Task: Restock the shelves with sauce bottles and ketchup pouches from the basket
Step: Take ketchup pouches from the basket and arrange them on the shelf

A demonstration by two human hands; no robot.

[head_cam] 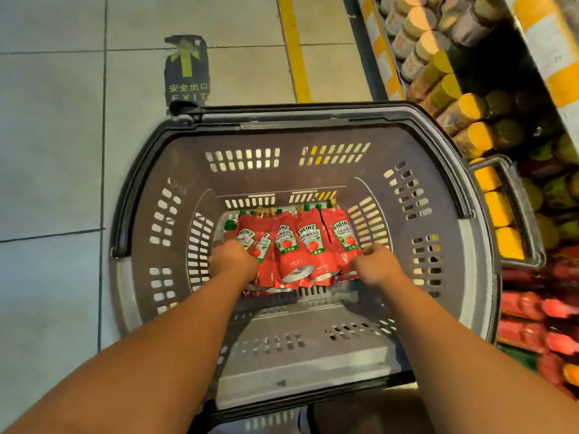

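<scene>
A grey plastic basket (pixel 313 145) stands on the floor below me. At its bottom lies a row of several red Heinz ketchup pouches (pixel 300 245) with green and tan caps. Both my arms reach down into the basket. My left hand (pixel 232 261) grips the left end of the row, fingers curled around the leftmost pouches. My right hand (pixel 376 264) grips the right end of the row, fingers curled on the rightmost pouch. The lower edges of the pouches are partly hidden by my hands.
Shelves on the right hold rows of jars with yellow lids (pixel 463 120) and, lower down, red packets (pixel 539 308). A black basket handle (pixel 517 195) sticks out toward the shelf. Tiled floor with a green exit arrow sticker (pixel 186 67) and a yellow line (pixel 294 48) lies beyond.
</scene>
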